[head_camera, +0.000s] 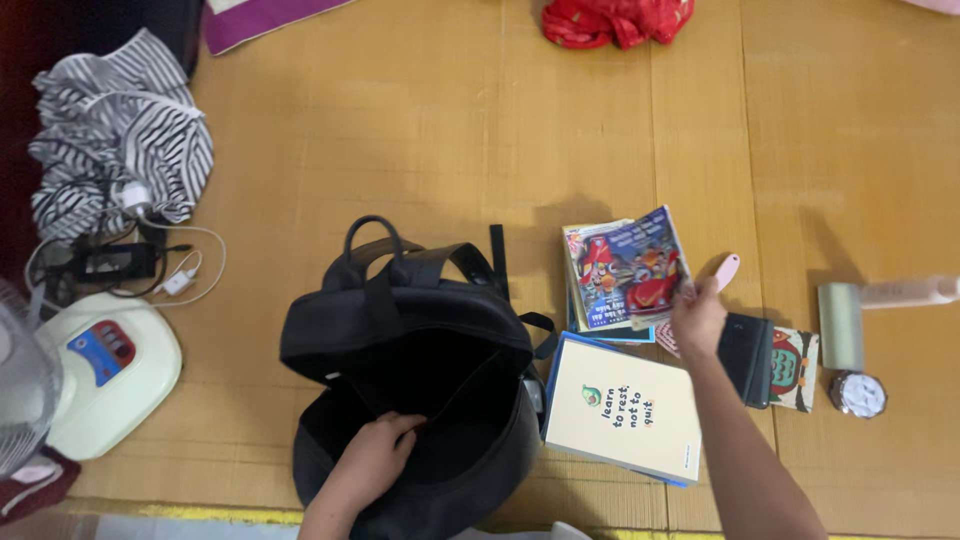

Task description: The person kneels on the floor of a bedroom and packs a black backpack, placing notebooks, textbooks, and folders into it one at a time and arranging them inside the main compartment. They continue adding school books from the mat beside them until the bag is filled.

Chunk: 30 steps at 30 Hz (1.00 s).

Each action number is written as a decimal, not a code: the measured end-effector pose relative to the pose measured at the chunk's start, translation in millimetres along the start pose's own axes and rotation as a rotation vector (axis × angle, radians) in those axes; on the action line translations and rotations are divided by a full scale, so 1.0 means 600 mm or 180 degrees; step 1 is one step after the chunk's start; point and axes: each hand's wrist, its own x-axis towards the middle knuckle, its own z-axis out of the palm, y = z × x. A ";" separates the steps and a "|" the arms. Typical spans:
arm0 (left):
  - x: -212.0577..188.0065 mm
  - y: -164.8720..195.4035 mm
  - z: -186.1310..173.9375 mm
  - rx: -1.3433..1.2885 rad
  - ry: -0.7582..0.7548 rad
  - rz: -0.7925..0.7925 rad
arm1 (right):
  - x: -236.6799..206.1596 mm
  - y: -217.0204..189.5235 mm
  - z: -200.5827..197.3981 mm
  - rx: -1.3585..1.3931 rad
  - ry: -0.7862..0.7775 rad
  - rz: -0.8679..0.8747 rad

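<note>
A black backpack (400, 330) lies open on the wooden floor. My left hand (375, 455) rests inside its opening, gripping the front edge. My right hand (697, 318) holds the lower right corner of a colourful picture booklet (630, 265), lifted off a small stack of books. A cream notebook (625, 408) with an avocado drawing leans against the backpack's right side, under my right forearm. A pink comb-like object (725, 270) sits just beyond my right hand.
Right of my hand lie a black wallet (750, 358), a patterned pouch (797, 368), a pale green cylinder (841, 325), a watch (858, 394) and a pink tube (915, 291). Striped cloth (120, 135), cables, a charger (108, 262) and a fan base (105, 370) are at left. Red cloth (615, 20) lies at top.
</note>
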 end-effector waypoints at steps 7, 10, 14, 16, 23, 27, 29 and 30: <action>0.008 -0.012 0.014 0.0033 0.0217 0.0187 | 0.024 -0.014 -0.099 0.1155 -0.0256 0.0555; 0.019 -0.026 0.013 0.0013 0.0215 0.0253 | 0.021 -0.076 -0.141 0.3538 -0.0614 0.0694; 0.032 -0.046 0.010 -0.0107 0.0090 0.0095 | -0.022 -0.226 -0.176 0.5451 -0.1637 0.0759; 0.035 -0.055 0.017 0.0007 0.0080 0.0088 | -0.064 -0.300 -0.195 0.5113 -0.2080 0.0635; 0.055 -0.084 0.041 0.0384 -0.0047 0.0315 | -0.217 -0.482 -0.139 0.2329 -0.2973 -0.2079; 0.057 -0.099 0.041 0.0152 -0.0119 0.0399 | -0.269 -0.488 -0.077 0.1131 -0.2887 -0.3230; 0.054 -0.102 0.041 0.0161 -0.0083 0.0289 | -0.280 -0.477 -0.033 0.0695 -0.2906 -0.3025; 0.052 -0.103 0.040 0.0167 -0.0067 0.0233 | -0.278 -0.470 -0.011 0.0650 -0.2969 -0.2675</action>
